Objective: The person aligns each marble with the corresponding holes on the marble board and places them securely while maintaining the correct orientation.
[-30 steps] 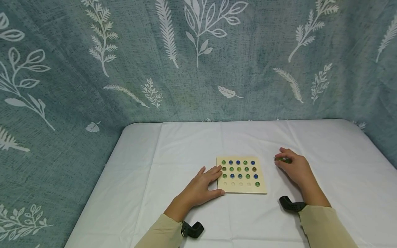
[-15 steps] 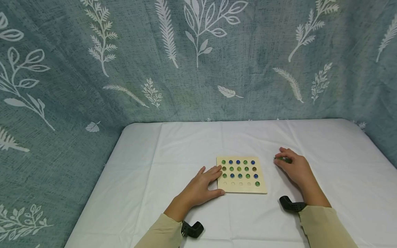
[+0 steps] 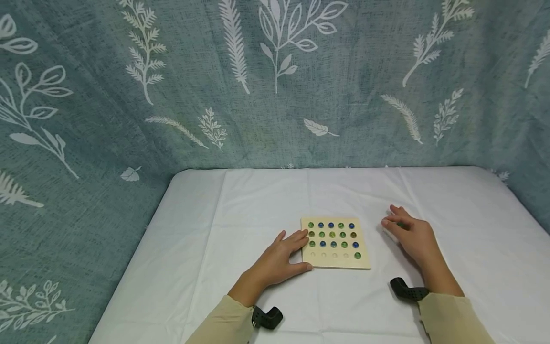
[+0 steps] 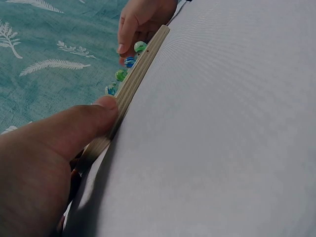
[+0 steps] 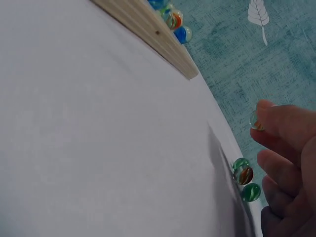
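A pale wooden board (image 3: pixel 364 249) lies on the white cloth, with rows of coloured glass marbles (image 3: pixel 332 234) seated in it. Along its front row are several bare hollows and one green marble (image 3: pixel 357 255) at the right end. My left hand (image 3: pixel 277 260) rests at the board's left side, fingers spread over that edge and thumb at the front edge. Right of the board, my right hand (image 3: pixel 412 234) pinches a clear marble with an orange swirl (image 5: pixel 256 121) between thumb and forefinger. Under its other fingers sit loose marbles (image 5: pixel 252 192), green and brown, on the cloth.
White cloth (image 3: pixel 240 200) covers the table. Behind and to the left hangs a blue-green curtain (image 3: pixel 193 71) with white leaf prints. A black wrist camera (image 3: pixel 267 318) sits on the left wrist, another black wrist camera (image 3: pixel 407 289) on the right.
My right hand has lifted and turned slightly, its fingers pinching a marble close over the loose ones. The left hand and board stay put; the head view has shifted a little.
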`<action>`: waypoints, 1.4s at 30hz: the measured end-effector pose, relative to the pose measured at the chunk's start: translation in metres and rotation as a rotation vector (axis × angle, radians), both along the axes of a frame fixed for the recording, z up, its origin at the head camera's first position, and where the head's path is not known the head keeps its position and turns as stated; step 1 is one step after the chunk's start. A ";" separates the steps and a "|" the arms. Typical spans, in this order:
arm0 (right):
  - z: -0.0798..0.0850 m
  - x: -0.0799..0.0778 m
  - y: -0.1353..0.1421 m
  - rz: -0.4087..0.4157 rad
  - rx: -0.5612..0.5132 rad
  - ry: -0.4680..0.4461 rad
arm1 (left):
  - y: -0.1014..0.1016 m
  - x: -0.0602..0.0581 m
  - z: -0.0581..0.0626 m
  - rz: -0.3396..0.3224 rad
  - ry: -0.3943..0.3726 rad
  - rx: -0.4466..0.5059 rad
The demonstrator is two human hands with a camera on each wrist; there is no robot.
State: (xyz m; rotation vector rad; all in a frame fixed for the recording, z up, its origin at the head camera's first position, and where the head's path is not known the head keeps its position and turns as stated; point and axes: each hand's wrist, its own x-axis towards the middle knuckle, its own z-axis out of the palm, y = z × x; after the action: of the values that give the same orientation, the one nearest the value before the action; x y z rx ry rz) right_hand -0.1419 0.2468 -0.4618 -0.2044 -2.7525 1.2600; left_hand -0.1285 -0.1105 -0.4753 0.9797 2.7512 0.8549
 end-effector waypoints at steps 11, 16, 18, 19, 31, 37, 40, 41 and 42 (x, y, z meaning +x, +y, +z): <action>0.015 0.015 -0.021 0.097 0.019 0.083 | 0.001 0.001 0.000 0.011 -0.007 -0.006; 0.019 0.018 -0.036 0.197 0.058 0.052 | 0.002 0.001 0.000 0.013 -0.014 -0.003; 0.018 0.019 -0.041 0.255 0.068 0.051 | 0.002 0.001 0.000 0.014 -0.015 -0.003; 0.017 0.020 -0.043 0.286 0.066 0.055 | 0.002 0.001 0.001 0.016 -0.016 -0.004; 0.018 0.028 -0.062 0.477 0.104 0.064 | 0.003 0.001 -0.001 0.023 -0.011 -0.010; 0.020 0.030 -0.070 0.510 0.168 0.043 | 0.003 0.001 0.000 0.024 -0.023 -0.015; 0.019 0.030 -0.072 0.524 0.191 0.051 | 0.003 0.002 0.001 0.021 -0.029 -0.012; 0.018 0.030 -0.072 0.526 0.193 0.052 | 0.003 0.002 0.001 0.021 -0.031 -0.010; 0.018 0.030 -0.072 0.528 0.198 0.052 | 0.003 0.002 0.001 0.020 -0.035 -0.008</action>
State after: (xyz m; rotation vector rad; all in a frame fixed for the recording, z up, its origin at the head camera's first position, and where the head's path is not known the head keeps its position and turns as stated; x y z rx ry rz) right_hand -0.1114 0.1746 -0.4440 0.5987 -2.9609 1.0406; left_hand -0.1268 -0.1070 -0.4739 0.9281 2.7373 0.8553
